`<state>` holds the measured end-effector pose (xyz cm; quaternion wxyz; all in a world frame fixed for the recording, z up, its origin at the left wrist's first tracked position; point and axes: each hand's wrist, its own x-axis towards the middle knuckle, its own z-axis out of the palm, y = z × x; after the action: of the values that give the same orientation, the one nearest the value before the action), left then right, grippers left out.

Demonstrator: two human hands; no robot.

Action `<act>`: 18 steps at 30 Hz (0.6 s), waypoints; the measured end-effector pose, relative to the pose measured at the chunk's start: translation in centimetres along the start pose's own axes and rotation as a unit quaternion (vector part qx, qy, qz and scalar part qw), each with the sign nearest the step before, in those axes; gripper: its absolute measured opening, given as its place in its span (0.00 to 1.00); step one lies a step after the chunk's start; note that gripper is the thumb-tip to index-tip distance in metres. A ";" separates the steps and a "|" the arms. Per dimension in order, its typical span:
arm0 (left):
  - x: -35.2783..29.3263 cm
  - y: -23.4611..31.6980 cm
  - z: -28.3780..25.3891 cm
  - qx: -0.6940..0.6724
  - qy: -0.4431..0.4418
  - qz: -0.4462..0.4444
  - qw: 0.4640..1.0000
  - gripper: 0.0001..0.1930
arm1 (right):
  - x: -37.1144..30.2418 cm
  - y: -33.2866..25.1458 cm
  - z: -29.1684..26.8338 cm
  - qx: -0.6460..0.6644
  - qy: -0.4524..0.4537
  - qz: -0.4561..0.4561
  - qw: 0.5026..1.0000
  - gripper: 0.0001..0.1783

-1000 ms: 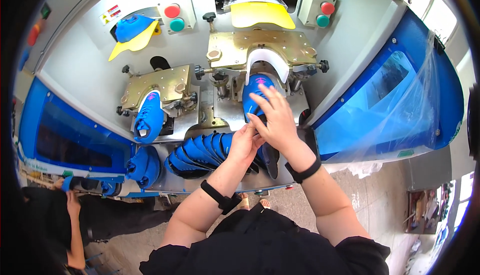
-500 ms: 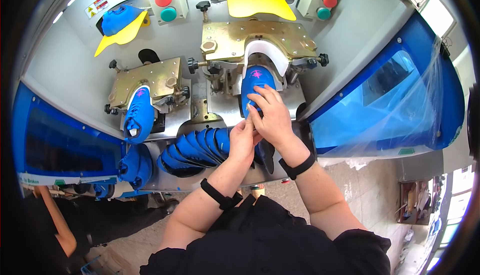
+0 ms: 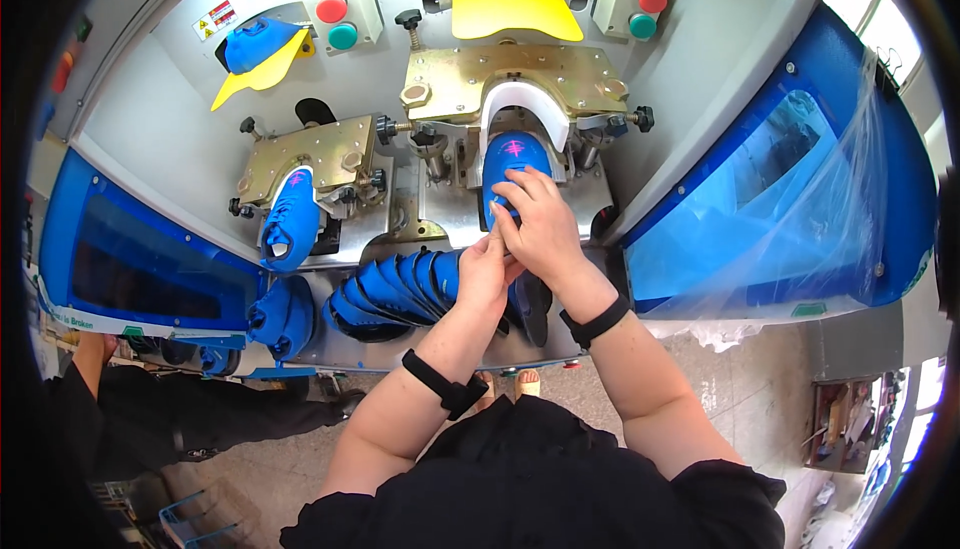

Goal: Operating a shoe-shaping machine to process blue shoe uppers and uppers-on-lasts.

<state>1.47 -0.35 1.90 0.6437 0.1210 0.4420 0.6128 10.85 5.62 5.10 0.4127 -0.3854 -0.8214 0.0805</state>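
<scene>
The right hand (image 3: 542, 229) covers the lower half of the blue shoe upper (image 3: 512, 164) seated on the right metal mould, so its heel end cannot be seen. The left hand (image 3: 484, 274) hides part of the fanned row of blue uppers (image 3: 400, 287). The small warning label (image 3: 222, 17) is too small to make out.

The person wears a black short-sleeved top, its sleeves ending above the elbows and leaving both forearms bare. A black band circles each wrist: the one behind the left hand (image 3: 483, 274) is a broad strap with a thicker block on its underside, and the one behind the right hand (image 3: 540, 229) is a slimmer, plain black loop. Both hands are bare, without gloves, and no rings can be made out.
</scene>
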 end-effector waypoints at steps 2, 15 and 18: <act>0.0 0.1 0.0 -0.002 0.012 -0.001 1.000 0.20 | 0.0 -0.1 0.0 -0.009 0.003 0.003 1.000 0.14; 0.2 -0.3 -0.2 -0.029 0.010 -0.010 0.999 0.20 | -0.2 -0.5 0.1 -0.023 -0.017 0.052 0.998 0.13; -0.2 -0.3 0.1 -0.026 0.020 -0.023 0.999 0.20 | -0.6 -0.5 0.2 -0.022 -0.023 0.059 0.998 0.14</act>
<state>1.78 -0.60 1.83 0.6517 0.0819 0.4413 0.6115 10.67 4.95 4.86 0.3797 -0.4398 -0.8082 0.0956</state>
